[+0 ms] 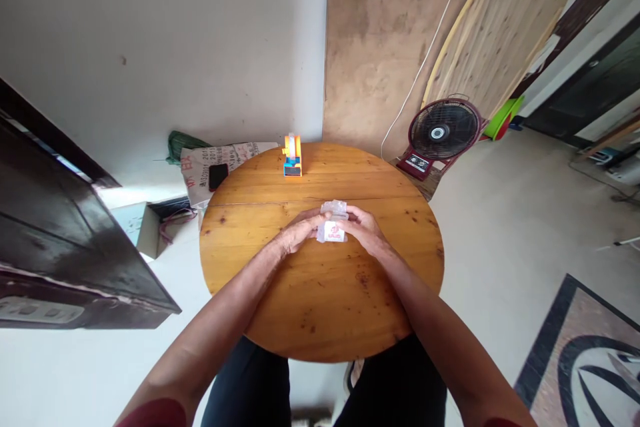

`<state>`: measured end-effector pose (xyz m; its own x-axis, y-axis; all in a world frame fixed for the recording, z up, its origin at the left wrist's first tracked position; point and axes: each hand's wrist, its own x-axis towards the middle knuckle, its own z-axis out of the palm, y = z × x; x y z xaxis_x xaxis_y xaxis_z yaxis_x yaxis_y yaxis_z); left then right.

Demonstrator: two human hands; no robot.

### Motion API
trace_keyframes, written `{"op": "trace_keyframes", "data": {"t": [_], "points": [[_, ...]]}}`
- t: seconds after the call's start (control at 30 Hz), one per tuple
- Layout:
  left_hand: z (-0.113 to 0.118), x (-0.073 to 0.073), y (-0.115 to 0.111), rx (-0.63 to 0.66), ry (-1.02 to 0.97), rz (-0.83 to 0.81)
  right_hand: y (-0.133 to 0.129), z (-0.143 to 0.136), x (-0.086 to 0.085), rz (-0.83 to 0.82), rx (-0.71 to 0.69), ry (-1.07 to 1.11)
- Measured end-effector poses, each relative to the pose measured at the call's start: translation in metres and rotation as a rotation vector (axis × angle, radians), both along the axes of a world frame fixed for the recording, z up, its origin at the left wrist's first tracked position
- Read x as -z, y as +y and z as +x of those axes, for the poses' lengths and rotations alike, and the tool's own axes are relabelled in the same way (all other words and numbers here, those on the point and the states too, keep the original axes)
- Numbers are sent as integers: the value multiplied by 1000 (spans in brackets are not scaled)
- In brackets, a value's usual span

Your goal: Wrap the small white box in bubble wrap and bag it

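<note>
Over the middle of the round wooden table (320, 293), both hands hold a small white box with red print (335, 231), loosely covered in clear bubble wrap (333, 206). My left hand (303, 227) grips its left side, thumb lying over the top. On the right side, my right hand (365, 227) closes on the wrap with its thumb across the front. The fingers underneath are mostly hidden. Near the far edge of the table stands an orange and blue tape dispenser (293, 159) with a roll of clear tape.
A dark red fan (443, 130) stands beyond the table's right edge. At the far left, a black phone (218, 177) lies on a printed sack (197, 170). A dark wooden cabinet (65, 227) is at left, and a large round wooden board (500, 27) leans against the wall.
</note>
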<state>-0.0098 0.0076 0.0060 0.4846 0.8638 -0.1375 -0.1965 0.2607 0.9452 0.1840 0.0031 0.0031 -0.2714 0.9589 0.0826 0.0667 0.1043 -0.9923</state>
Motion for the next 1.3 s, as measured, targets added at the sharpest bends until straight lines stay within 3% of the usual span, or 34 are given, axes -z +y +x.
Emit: {"op": "trace_keyframes", "data": {"t": [0.1,0.23,0.53,0.8,1.3], "points": [[1,4,-3,42,-84,20,1,-1,4,10,4,19],[4,6,-5,-15,-94,47,-2,-4,4,65,-21,-10],[7,1,-3,-119,-162,50,-11,0,4,358,151,-171],[5,1,-3,-62,-172,80,-11,1,-4,395,75,-301],[1,1,-5,38,-133,102,-11,7,-10,369,-120,-281]]}}
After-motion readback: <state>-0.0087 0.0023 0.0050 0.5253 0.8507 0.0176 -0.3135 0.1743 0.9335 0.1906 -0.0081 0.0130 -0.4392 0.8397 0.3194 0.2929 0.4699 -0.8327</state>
